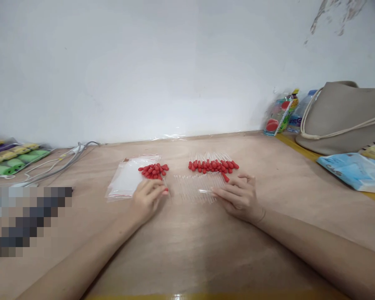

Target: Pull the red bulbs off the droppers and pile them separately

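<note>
My left hand (147, 198) is closed in a pinch, with a small red rubber bulb (166, 190) at its fingertips. Just beyond it lies a pile of red rubber bulbs (153, 170), partly over a stack of clear zip bags (121, 181). Between my hands, thin clear tubes (189, 188) lie side by side on the table. My right hand (240, 196) pinches one clear tube (205, 191), pointing left above that row. Behind the row are several droppers (212, 166), their red bulbs toward me and clear stems toward the wall. Another red bulb (225, 177) lies near my right fingers.
The wooden table (175, 250) meets a white wall (143, 75). Right stand drink bottles (281, 114), a grey bag (343, 112) and a blue-white packet (353, 171). Left are green rolls (18, 162), cables (62, 164) and a blurred-out patch.
</note>
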### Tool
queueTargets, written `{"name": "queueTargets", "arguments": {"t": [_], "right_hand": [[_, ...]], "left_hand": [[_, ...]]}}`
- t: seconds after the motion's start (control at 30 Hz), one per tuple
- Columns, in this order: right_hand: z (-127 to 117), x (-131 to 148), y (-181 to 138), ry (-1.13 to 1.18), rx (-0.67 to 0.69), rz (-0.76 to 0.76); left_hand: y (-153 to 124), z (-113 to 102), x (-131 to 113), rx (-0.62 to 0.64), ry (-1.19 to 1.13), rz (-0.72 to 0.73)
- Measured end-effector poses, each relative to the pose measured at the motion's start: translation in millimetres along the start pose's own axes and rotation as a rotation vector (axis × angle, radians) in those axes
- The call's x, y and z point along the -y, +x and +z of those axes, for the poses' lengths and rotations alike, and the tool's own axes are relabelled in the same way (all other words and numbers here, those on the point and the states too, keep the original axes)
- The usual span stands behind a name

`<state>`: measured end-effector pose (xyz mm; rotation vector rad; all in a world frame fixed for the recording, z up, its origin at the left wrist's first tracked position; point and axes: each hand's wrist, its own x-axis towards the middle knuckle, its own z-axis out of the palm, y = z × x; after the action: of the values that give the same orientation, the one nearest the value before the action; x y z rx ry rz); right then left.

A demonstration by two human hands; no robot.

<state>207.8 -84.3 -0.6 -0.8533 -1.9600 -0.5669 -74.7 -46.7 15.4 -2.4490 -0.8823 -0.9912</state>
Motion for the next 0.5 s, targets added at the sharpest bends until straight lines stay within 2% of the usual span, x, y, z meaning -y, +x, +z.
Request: {"name": "queueTargets", "arguments": {"t": [0.07,0.13,0.2,0.27,0.37,0.5], "right_hand": [[2.8,-3.8,0.8,-0.012,-0.017,0.059],[6.3,-4.8,1.6,-0.018,-0.008,0.071],[8.9,-4.3,1.9,-0.031,-0.001,0.073],[10.0,-4.0,1.7,-0.043,-0.003,0.077],[9.8,-4.6,1.0,-0.055,-0.001,0.092],[9.7,-3.5,2.2,-0.075,0.047,0.139]], "left_hand": [[-0.1,-5.2,17.5,0.046,0.042,-0.137],[-0.4,-10.5,30.4,0.17,0.087,-0.226],[-2.0,-14.0,38.4,0.284,0.123,-0.275],[-4.0,-14.7,42.1,0.335,0.146,-0.305],[-5.0,-12.1,39.5,0.315,0.175,-0.301],[-2.1,-4.8,19.8,0.248,0.123,-0.245]]}}
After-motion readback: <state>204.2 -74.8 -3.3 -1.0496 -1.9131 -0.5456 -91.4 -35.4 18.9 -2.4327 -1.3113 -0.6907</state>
